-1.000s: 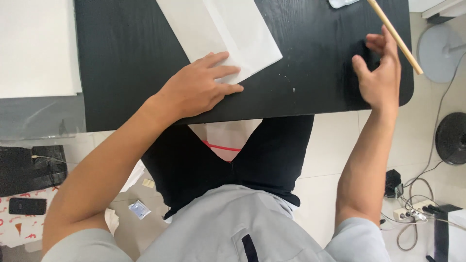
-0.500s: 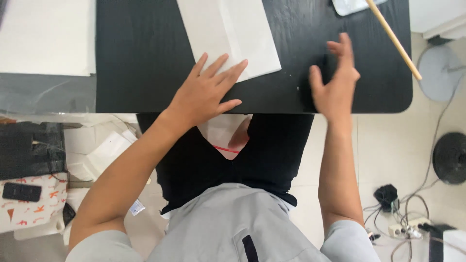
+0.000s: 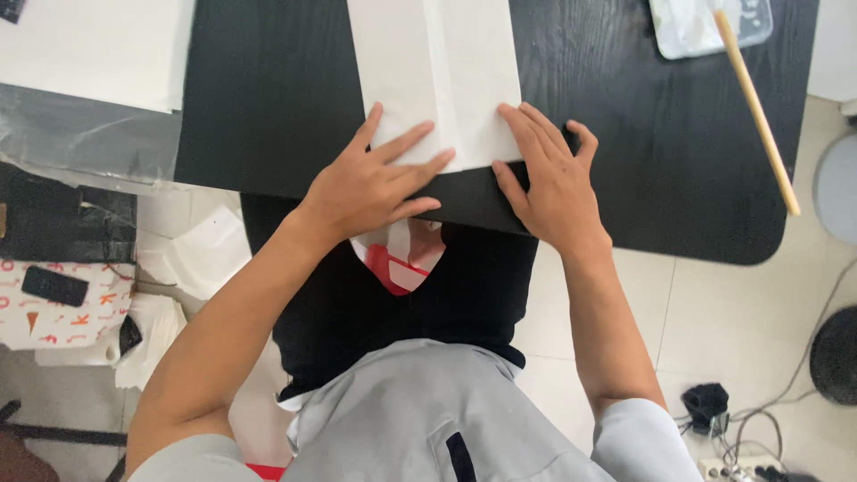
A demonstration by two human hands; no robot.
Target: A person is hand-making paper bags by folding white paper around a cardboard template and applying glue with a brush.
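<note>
Fingers of the left hand (image 3: 370,183) are lying spread and flat on the near end of the folded white paper (image 3: 437,76), grip released, pressing rather than grasping. Right hand (image 3: 549,178) is doing likewise at the paper's right corner. Paper is lying on the black tabletop (image 3: 268,89), near its front edge, a wooden stick (image 3: 757,112) resting well apart.

Dark phone screen (image 3: 54,285) on patterned white box (image 3: 49,312), far left
</note>
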